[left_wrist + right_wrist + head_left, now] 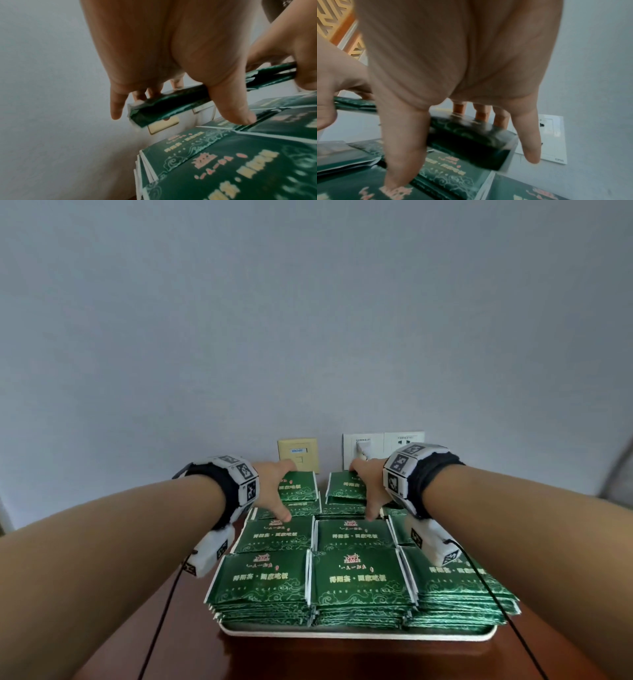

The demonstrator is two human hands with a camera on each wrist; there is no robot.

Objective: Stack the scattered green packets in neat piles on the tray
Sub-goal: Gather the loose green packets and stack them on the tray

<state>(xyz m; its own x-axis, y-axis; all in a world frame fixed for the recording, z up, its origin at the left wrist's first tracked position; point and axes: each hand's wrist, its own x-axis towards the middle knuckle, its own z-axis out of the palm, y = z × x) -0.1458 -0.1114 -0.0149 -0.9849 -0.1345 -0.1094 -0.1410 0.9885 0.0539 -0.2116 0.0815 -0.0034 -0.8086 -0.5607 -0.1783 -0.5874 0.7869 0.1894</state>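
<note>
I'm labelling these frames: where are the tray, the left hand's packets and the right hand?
tray [359, 635], head view, bare front rim.
left hand's packets [171, 102], left wrist view, dark side edge.
right hand [371, 486], head view, back of hand.

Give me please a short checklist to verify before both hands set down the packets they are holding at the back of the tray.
1. Left hand grips its bundle of packets: ok.
2. Right hand grips its bundle: ok.
3. Front piles squared and flat on the tray: ok.
4. Held bundles aligned edge to edge: not ok, the left one looks splayed.
5. Free room in the back row under the hands: cannot tell, hidden.
6. Wrist cables off the piles: not ok, the right cable crosses the front right pile.
</note>
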